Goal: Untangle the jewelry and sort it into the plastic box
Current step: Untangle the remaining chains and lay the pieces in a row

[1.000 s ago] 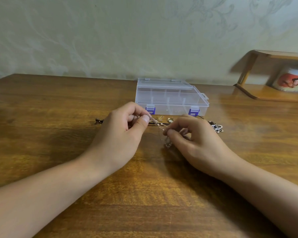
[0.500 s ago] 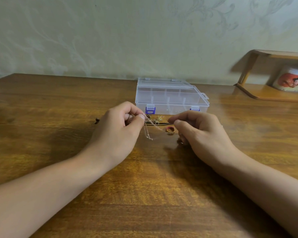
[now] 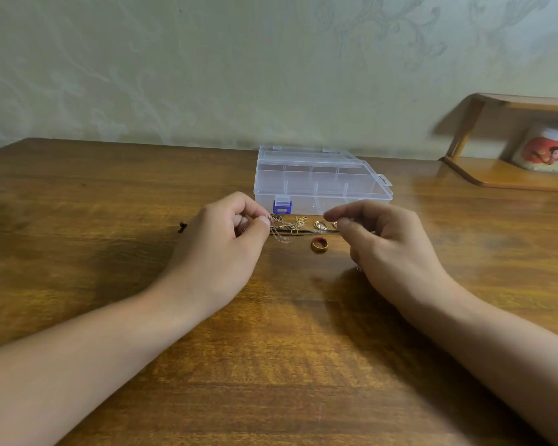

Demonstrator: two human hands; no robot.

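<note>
A clear plastic box (image 3: 364,188) with inner dividers and a blue latch sits shut at the back middle of the wooden table (image 3: 271,365). Just in front of it lies a tangle of thin gold and silver chains (image 3: 295,224). My left hand (image 3: 223,249) pinches one end of a silver chain between thumb and forefinger, and a short loop dangles below. My right hand (image 3: 390,249) hovers opposite with thumb and forefinger pinched together, and a faint, blurred strand seems to run to it. A gold ring (image 3: 319,244) lies between the hands, and small gold hoops (image 3: 319,224) lie behind it.
A dark cord runs under the tangle, its knotted end (image 3: 182,226) left of my left hand. A wooden corner shelf (image 3: 509,178) holding a printed mug (image 3: 548,149) stands at the back right. A wall rises behind the table.
My hands have drawn apart and the right one has lifted slightly. The gold ring, hidden a second ago, now lies bare on the table. The chain hangs shorter from the left hand.
</note>
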